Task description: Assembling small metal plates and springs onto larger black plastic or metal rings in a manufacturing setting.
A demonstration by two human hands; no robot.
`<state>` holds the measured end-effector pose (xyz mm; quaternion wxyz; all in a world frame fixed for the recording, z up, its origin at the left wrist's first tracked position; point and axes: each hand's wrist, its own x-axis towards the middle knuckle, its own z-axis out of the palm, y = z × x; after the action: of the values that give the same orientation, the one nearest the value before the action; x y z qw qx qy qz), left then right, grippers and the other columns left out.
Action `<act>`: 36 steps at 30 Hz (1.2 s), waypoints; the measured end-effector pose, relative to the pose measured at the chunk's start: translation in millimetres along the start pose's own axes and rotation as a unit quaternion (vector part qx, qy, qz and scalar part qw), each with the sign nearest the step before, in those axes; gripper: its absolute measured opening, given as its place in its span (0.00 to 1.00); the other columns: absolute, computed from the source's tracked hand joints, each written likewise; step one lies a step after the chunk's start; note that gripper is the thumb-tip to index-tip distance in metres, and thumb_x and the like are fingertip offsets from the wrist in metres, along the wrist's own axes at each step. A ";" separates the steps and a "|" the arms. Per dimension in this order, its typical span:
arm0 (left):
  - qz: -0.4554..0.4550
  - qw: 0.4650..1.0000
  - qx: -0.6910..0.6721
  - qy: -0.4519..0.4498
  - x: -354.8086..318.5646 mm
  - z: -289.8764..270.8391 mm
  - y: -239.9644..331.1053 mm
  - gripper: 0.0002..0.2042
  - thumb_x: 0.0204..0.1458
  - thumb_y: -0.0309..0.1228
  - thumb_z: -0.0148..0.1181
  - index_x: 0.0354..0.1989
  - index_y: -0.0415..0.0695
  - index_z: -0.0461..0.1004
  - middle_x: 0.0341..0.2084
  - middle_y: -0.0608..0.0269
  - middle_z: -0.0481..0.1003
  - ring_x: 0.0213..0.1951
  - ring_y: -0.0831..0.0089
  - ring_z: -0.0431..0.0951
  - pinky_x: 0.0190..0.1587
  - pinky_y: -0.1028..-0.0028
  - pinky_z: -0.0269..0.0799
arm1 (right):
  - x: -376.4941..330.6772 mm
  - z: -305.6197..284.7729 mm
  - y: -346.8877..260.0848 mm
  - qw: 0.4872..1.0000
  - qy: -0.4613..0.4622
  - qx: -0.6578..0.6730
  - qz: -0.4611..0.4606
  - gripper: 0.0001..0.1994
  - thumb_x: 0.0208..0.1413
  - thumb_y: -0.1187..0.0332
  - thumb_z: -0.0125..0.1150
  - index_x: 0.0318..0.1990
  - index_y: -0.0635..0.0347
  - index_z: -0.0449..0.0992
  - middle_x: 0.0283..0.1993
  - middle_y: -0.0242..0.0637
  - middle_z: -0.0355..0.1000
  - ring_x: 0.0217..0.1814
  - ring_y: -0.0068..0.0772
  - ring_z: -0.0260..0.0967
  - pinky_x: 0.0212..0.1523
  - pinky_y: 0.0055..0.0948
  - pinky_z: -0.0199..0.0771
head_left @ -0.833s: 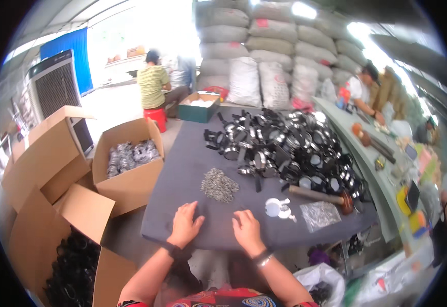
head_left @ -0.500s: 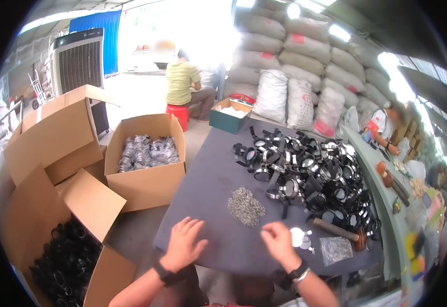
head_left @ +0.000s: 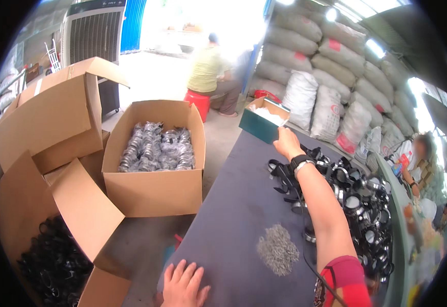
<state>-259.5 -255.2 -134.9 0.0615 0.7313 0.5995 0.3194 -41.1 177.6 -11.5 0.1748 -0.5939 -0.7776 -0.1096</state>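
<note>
My right arm reaches far across the grey table. At its end my right hand is closed at the near right corner of a green box holding white, thin-looking material. What its fingers hold, if anything, I cannot make out. By the table's near left edge my left hand lies with fingers spread and nothing in it. A pile of small metal pins or links rests between my arms. Under and beyond my right forearm lies a big heap of black-strapped watches, partly covered by the arm.
An open carton of plastic-wrapped watches stands left of the table. Nearer, another carton holds black straps or bands. A person on a red stool sits beyond; another works at the right. Stacked sacks line the back.
My right hand has gone from the near table, beside the small metal parts, out to the green box. My left hand has moved down toward the near edge. The view has shifted left.
</note>
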 end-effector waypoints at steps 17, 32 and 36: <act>0.003 1.000 -0.022 -0.011 14.7 9.6 -10.9 0.17 0.44 0.29 0.60 0.44 0.39 0.74 0.48 0.47 0.71 0.53 0.49 0.70 0.58 0.51 0.58 | 130.4 110.9 74.2 0.994 -0.083 -0.032 0.070 0.33 0.37 0.73 0.68 0.56 0.68 0.64 0.48 0.57 0.70 0.51 0.50 0.71 0.50 0.34 0.73; 0.016 0.998 -0.011 0.055 4.1 8.5 -6.8 0.16 0.43 0.26 0.59 0.43 0.38 0.73 0.46 0.50 0.72 0.53 0.52 0.69 0.58 0.55 0.59 | 30.4 80.1 -39.1 0.988 0.134 0.076 -0.005 0.06 0.45 0.69 0.61 0.28 0.63 0.74 0.33 0.52 0.73 0.39 0.56 0.72 0.39 0.47 0.71; 0.029 0.996 -0.009 0.080 -0.8 8.4 -4.3 0.16 0.44 0.26 0.59 0.43 0.38 0.72 0.46 0.50 0.72 0.53 0.52 0.69 0.58 0.54 0.59 | -42.3 27.5 -74.6 0.972 0.148 0.123 -0.132 0.08 0.47 0.69 0.61 0.29 0.64 0.70 0.31 0.50 0.70 0.35 0.57 0.69 0.36 0.49 0.68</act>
<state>-258.6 -252.3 -143.9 0.0111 0.7196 0.5784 0.3841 -106.8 130.4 -50.9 0.3437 -0.4370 -0.8222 -0.1221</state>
